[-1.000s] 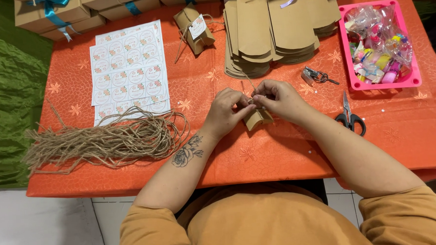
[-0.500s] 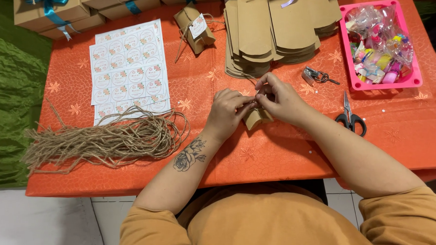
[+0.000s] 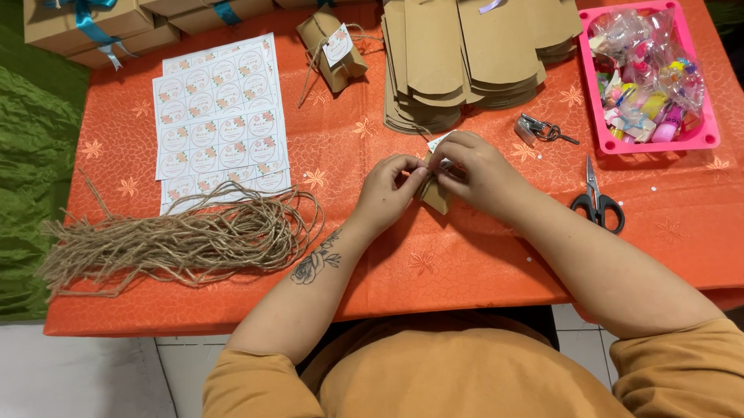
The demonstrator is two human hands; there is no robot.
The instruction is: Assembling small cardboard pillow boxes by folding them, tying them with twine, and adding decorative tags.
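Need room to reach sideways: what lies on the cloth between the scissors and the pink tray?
In the head view, nothing: between the scissors and the pink tray only bare orange tablecloth shows. The small metal key ring lies off to the left.

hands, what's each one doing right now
Left hand: closed on the small brown kraft-paper box.
Right hand: closed on the same box.

Black scissors (image 3: 600, 201), twine bundle (image 3: 183, 239), sticker sheets (image 3: 220, 115)
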